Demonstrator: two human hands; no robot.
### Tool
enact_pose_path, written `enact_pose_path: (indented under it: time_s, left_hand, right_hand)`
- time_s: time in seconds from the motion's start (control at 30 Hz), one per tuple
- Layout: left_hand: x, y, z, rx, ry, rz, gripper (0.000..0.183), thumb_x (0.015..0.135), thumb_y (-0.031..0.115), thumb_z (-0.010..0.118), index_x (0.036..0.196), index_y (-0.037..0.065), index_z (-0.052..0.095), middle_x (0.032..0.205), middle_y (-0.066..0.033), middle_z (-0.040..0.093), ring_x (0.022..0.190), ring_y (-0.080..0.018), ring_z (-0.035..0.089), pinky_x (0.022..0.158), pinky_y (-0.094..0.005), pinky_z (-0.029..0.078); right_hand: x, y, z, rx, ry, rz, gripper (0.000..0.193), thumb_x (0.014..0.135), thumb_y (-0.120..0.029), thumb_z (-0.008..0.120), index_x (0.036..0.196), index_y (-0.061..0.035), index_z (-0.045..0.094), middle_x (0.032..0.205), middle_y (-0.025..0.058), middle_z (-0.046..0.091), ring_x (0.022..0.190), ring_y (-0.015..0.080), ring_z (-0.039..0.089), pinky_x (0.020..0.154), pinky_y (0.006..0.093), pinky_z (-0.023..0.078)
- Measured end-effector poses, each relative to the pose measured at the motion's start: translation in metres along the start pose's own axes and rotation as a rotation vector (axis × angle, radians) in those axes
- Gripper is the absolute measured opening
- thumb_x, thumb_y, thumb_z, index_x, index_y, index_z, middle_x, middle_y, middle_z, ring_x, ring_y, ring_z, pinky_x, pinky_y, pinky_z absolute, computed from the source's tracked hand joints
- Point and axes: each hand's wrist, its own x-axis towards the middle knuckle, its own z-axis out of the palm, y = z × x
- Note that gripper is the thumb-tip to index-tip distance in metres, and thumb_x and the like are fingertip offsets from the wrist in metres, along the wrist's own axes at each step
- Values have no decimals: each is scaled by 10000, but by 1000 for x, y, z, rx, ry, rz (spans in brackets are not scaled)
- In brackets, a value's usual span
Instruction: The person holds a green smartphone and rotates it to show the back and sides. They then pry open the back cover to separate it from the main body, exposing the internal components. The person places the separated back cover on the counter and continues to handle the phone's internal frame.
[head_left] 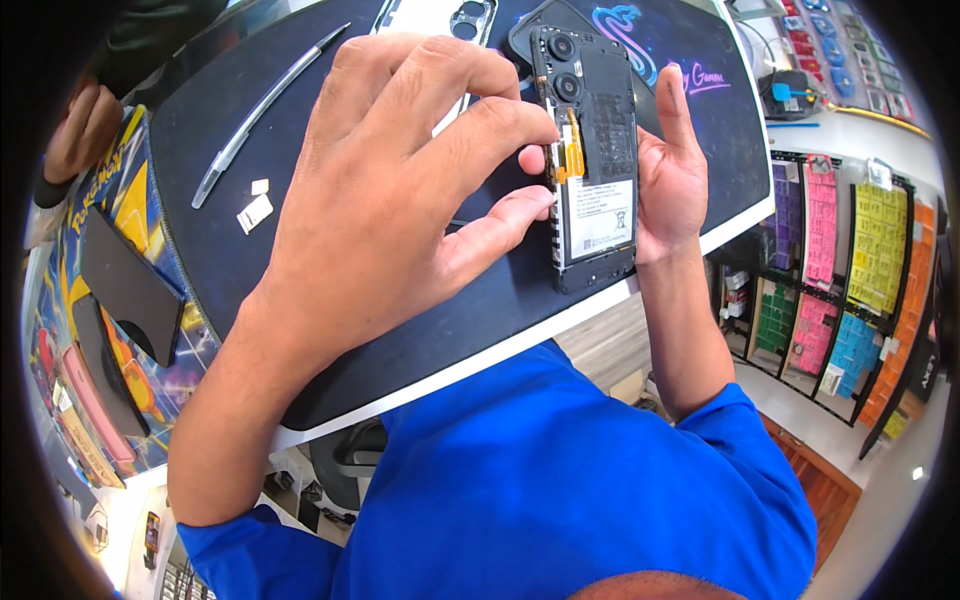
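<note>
A smartphone (600, 210) with its back cover off is held upright over the dark mat. Two camera lenses show at its top, an orange flex cable (572, 150) at its left side, and a battery with a white label below. My right hand (672, 185) supports the phone from its right edge, thumb raised and fingers hidden behind it. At the left edge, my left hand (400, 180) has its index finger and thumb bent against the frame beside the flex cable. Another of its fingertips shows between them.
A dark mat (330, 350) covers the white-edged table. On it lie a clear pen (265, 115), small white pieces (255, 212), a pale phone back cover (480, 20) and a dark phone-like slab (535, 20). Another person's hand (85, 130) is at the far left, near black flat cases (130, 275).
</note>
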Motion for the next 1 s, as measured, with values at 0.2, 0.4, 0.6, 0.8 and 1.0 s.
enact_pose_path:
  time_s: [0.2,0.4,0.6,0.8,1.0]
  left_hand:
    - [-4,-2,7,-14,44,-7,425,705,192,925,1109,200,795,1191,14,653,1191,-255,536,1031,-416,400]
    - [-4,1,5,31,29,32,433,692,184,937,1101,194,795,1199,13,655,1198,-246,538,1036,-426,386]
    - [-3,2,9,0,34,34,429,690,164,932,1094,194,793,1178,14,658,1186,-238,549,1034,-417,369]
    - [-3,2,10,14,42,38,387,697,141,921,1058,190,790,1172,17,660,1166,-229,556,1028,-414,369]
    - [-3,1,12,-19,55,51,355,700,134,920,1023,183,783,1156,12,655,1144,-232,556,1019,-415,371]
  right_hand:
    - [0,-1,-3,128,-72,25,997,1089,-770,275,1681,31,270,1358,366,642,1170,507,719,956,641,640]
    - [0,1,-1,199,-110,26,1008,1082,-782,265,1672,35,292,1358,421,622,1163,567,707,968,640,634]
    - [0,1,-3,202,-137,13,1035,1075,-792,258,1666,57,300,1385,443,600,1181,594,689,979,645,627]
    - [0,0,1,195,-107,6,1037,1080,-785,255,1646,81,322,1355,440,620,1158,584,702,949,629,643]
    - [-1,-2,1,156,-79,20,1030,1073,-793,278,1575,95,428,1324,404,655,1112,546,732,889,616,665]
